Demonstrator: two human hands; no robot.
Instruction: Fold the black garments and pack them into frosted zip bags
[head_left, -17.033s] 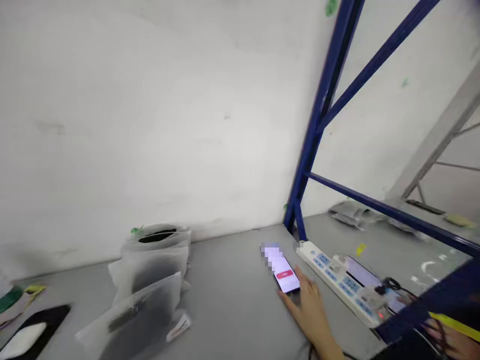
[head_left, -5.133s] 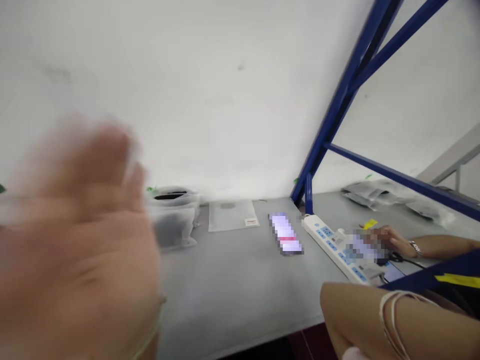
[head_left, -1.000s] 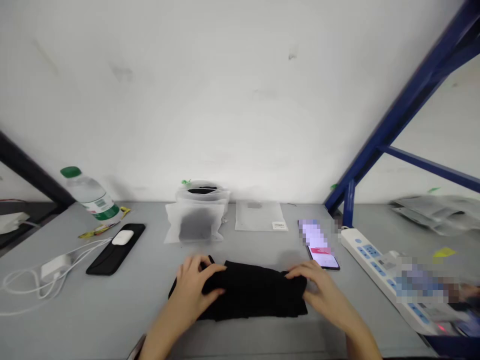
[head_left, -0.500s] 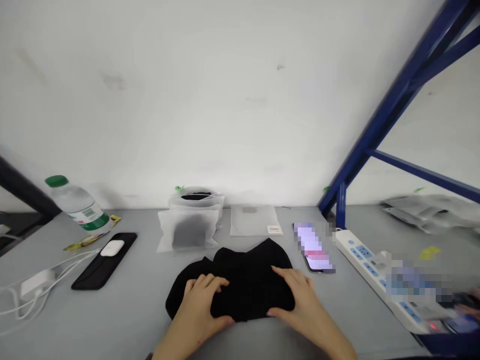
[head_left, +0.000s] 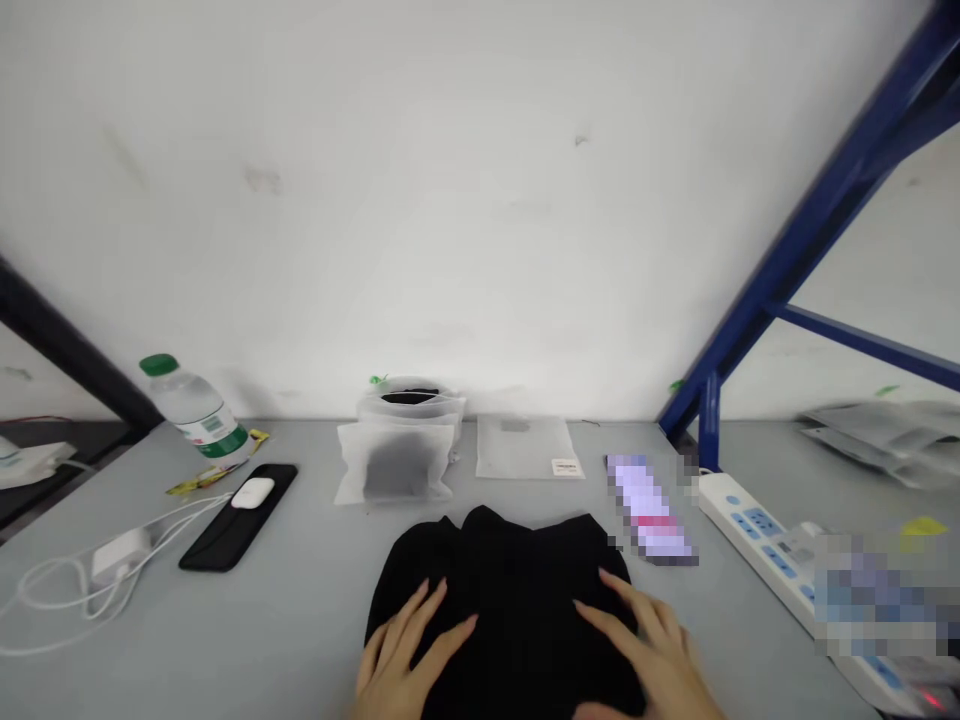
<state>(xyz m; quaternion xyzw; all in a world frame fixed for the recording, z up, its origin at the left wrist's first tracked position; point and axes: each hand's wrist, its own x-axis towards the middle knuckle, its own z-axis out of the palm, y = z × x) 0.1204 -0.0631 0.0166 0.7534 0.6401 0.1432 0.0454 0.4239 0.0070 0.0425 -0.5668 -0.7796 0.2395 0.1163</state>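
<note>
A piece of black fabric [head_left: 517, 610], perhaps a garment, lies spread on the grey table at the bottom centre, its far edge wavy. My left hand [head_left: 409, 650] rests on its left side with fingers stretched out and apart. On the right side of the cloth lies my right hand [head_left: 652, 650], fingers spread over the edge and the thumb low in the frame. Neither hand grips it. The near part of the fabric runs out of the picture.
Frosted bags with dark contents [head_left: 397, 465] stand behind the fabric, beside a flat frosted bag [head_left: 525, 450]. At right are a lit phone [head_left: 649, 510] and a power strip [head_left: 780, 565]. At left are a bottle [head_left: 199, 410], a black phone [head_left: 232, 530] with a white case [head_left: 253, 492], and white cables [head_left: 124, 560].
The black fabric now reaches farther toward me and looks more spread out. Both hands have moved nearer and flattened onto it, fingers straighter. The view has shifted slightly left.
</note>
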